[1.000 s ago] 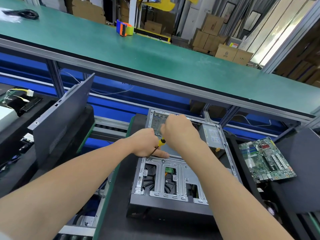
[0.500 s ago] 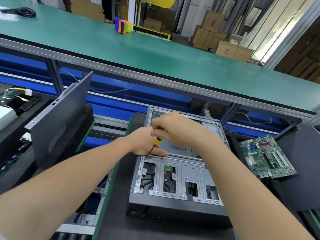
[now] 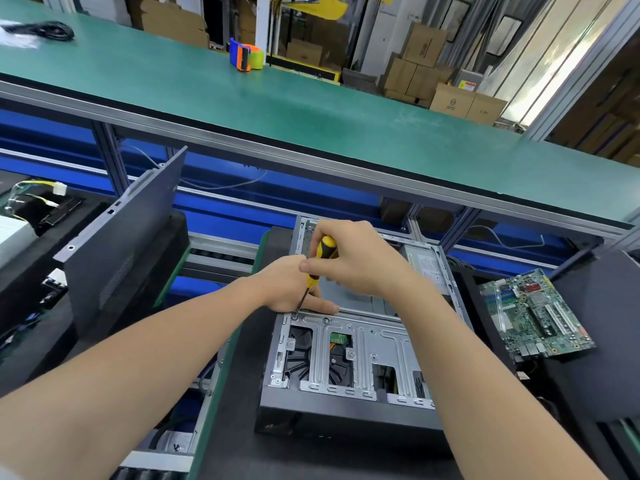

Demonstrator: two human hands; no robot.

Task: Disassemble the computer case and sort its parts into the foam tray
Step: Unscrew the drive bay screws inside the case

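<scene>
Right hand (image 3: 360, 261) shifted, closed grip on screwdriver (image 3: 313, 273)

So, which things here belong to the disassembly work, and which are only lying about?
In the job: computer case, yellow-black screwdriver in the right hand, left hand resting by its tip, motherboard, side panel.
Lying about: tape dispenser, black cable, cardboard boxes.
</scene>
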